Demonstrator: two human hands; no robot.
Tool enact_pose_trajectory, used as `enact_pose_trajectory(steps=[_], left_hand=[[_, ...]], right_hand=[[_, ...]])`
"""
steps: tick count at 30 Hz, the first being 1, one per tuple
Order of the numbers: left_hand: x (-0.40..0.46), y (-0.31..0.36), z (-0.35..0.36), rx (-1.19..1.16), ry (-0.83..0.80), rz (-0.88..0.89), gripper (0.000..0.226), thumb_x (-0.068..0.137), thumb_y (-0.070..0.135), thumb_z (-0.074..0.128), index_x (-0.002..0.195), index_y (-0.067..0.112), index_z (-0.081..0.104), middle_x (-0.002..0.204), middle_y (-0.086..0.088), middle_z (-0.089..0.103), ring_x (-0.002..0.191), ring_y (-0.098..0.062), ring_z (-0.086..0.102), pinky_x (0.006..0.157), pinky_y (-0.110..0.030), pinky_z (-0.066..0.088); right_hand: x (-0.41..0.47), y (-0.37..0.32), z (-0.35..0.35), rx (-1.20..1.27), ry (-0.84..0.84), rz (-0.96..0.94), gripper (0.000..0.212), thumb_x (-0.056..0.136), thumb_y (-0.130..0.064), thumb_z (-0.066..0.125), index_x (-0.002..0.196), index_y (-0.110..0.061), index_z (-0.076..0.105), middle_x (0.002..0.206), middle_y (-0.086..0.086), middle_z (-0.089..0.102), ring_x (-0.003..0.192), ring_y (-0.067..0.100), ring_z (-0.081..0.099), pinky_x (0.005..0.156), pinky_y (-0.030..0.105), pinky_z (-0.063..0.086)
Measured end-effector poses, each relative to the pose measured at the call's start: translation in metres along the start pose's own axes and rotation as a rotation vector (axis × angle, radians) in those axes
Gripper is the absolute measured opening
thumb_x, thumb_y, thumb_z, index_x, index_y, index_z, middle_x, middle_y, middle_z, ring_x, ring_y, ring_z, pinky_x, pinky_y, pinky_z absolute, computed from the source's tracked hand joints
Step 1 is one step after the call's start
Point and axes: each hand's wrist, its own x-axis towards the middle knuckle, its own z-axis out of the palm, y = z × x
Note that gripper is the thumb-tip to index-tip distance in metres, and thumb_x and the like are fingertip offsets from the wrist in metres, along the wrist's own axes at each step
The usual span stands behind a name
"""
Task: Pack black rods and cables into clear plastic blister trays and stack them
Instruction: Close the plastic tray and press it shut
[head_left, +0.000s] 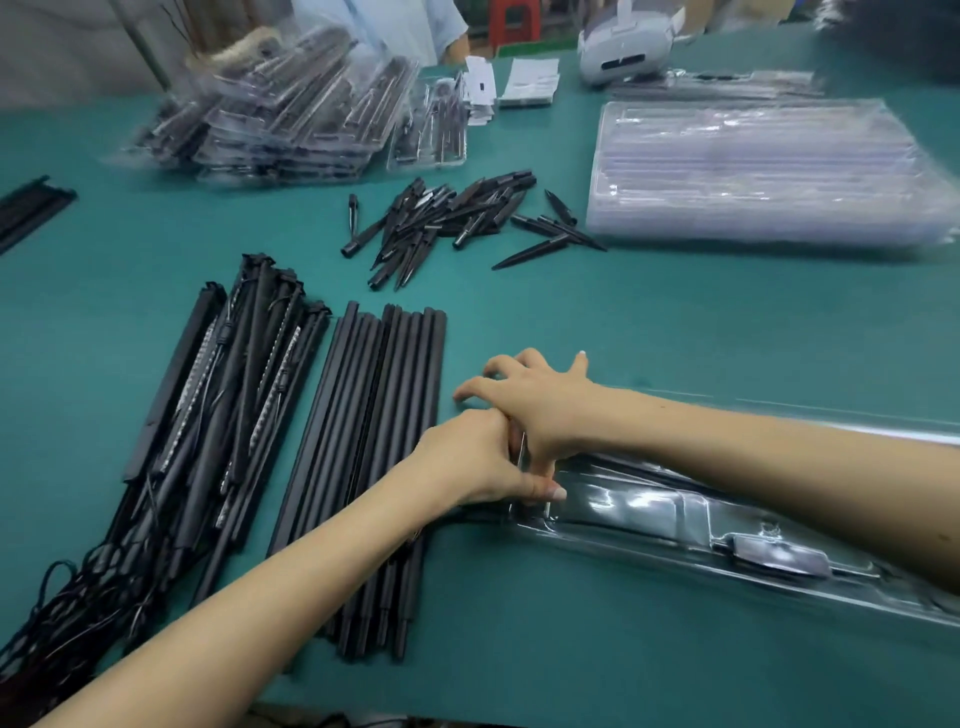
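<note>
Head view: both hands at blister tray left end.

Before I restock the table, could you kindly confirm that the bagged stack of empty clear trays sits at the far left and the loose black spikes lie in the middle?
Not quite: the head view shows the bagged stack of empty clear trays at the far right, not the left. The loose black spikes do lie in the middle.

Green table, red stool behind
</note>
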Motion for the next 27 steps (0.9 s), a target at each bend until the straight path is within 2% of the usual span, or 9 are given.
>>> enact_pose_trajectory(steps=[2, 5, 8, 11, 14, 16, 18, 23, 27], left_hand=[[-0.005, 0.002, -0.003, 0.101, 0.03, -0.001, 0.051, 0.069, 0.064, 0.069, 0.097, 0.024, 0.054, 0.073, 0.015, 0.055, 0.073, -0.008, 0.054, 0.057, -0.027, 0.039], [-0.009, -0.001, -0.003, 0.098, 0.072, -0.006, 0.049, 0.066, 0.07, 0.067, 0.078, 0.024, 0.052, 0.072, 0.012, 0.058, 0.068, -0.007, 0.055, 0.057, -0.027, 0.039], [-0.014, -0.006, -0.006, -0.068, 0.015, 0.042, 0.042, 0.068, 0.053, 0.078, 0.077, 0.021, 0.052, 0.075, 0.008, 0.06, 0.071, -0.011, 0.055, 0.066, -0.029, 0.044], [-0.022, -0.007, -0.007, -0.284, -0.049, 0.024, 0.035, 0.074, 0.034, 0.079, 0.085, 0.02, 0.049, 0.073, 0.007, 0.059, 0.063, -0.008, 0.05, 0.064, -0.028, 0.04], [-0.028, -0.003, 0.0, -0.602, -0.1, -0.057, 0.028, 0.082, 0.013, 0.072, 0.088, 0.015, 0.044, 0.07, -0.002, 0.059, 0.058, -0.012, 0.049, 0.058, -0.025, 0.037], [-0.029, 0.002, 0.004, -0.776, -0.118, -0.123, 0.028, 0.082, 0.003, 0.067, 0.089, 0.014, 0.043, 0.063, 0.001, 0.061, 0.05, -0.009, 0.051, 0.05, -0.018, 0.038], [-0.031, 0.005, 0.007, -0.792, -0.122, -0.172, 0.025, 0.077, 0.003, 0.066, 0.09, 0.015, 0.049, 0.062, 0.003, 0.06, 0.047, -0.006, 0.051, 0.049, -0.015, 0.039], [-0.039, 0.003, 0.016, -0.884, -0.133, -0.148, 0.017, 0.085, -0.01, 0.053, 0.087, 0.006, 0.057, 0.071, -0.009, 0.057, 0.056, -0.013, 0.056, 0.052, -0.019, 0.047], [-0.042, 0.0, 0.021, -0.941, -0.106, -0.121, 0.023, 0.081, 0.002, 0.065, 0.102, 0.006, 0.057, 0.084, -0.009, 0.064, 0.072, -0.016, 0.061, 0.072, -0.027, 0.052]], right_hand=[[-0.004, 0.004, -0.001, 0.047, 0.024, 0.012, 0.114, 0.055, -0.026, 0.09, 0.145, -0.043, 0.023, 0.144, 0.0, 0.025, 0.132, 0.026, 0.023, 0.097, 0.078, 0.015], [-0.013, 0.02, 0.001, 0.148, 0.095, 0.046, 0.106, 0.06, -0.04, 0.087, 0.145, -0.041, 0.024, 0.145, -0.001, 0.025, 0.131, 0.026, 0.024, 0.102, 0.063, 0.025], [-0.023, 0.036, 0.01, 0.244, 0.175, 0.036, 0.097, 0.063, -0.057, 0.08, 0.143, -0.04, 0.028, 0.145, -0.001, 0.029, 0.132, 0.024, 0.026, 0.102, 0.05, 0.032], [-0.032, 0.047, 0.017, 0.377, 0.244, -0.006, 0.098, 0.07, -0.061, 0.073, 0.149, -0.034, 0.02, 0.147, 0.002, 0.033, 0.134, 0.023, 0.03, 0.108, 0.045, 0.03], [-0.042, 0.058, 0.017, 0.503, 0.303, 0.023, 0.1, 0.072, -0.059, 0.072, 0.15, -0.02, 0.023, 0.129, 0.007, 0.052, 0.116, 0.021, 0.049, 0.092, 0.029, 0.039], [-0.045, 0.06, 0.017, 0.478, 0.314, 0.044, 0.085, 0.074, -0.059, 0.072, 0.142, -0.018, 0.041, 0.12, 0.004, 0.058, 0.11, 0.019, 0.054, 0.09, 0.028, 0.041], [-0.046, 0.058, 0.019, 0.482, 0.344, 0.024, 0.075, 0.074, -0.055, 0.074, 0.134, -0.018, 0.051, 0.123, 0.005, 0.06, 0.112, 0.018, 0.055, 0.093, 0.027, 0.042], [-0.048, 0.052, 0.026, 0.563, 0.377, -0.004, 0.07, 0.072, -0.05, 0.078, 0.131, -0.019, 0.055, 0.119, -0.002, 0.06, 0.113, 0.014, 0.055, 0.092, 0.023, 0.041], [-0.047, 0.052, 0.024, 0.579, 0.381, -0.017, 0.07, 0.071, -0.05, 0.079, 0.13, -0.02, 0.055, 0.12, -0.002, 0.06, 0.112, 0.013, 0.055, 0.094, 0.025, 0.042]])
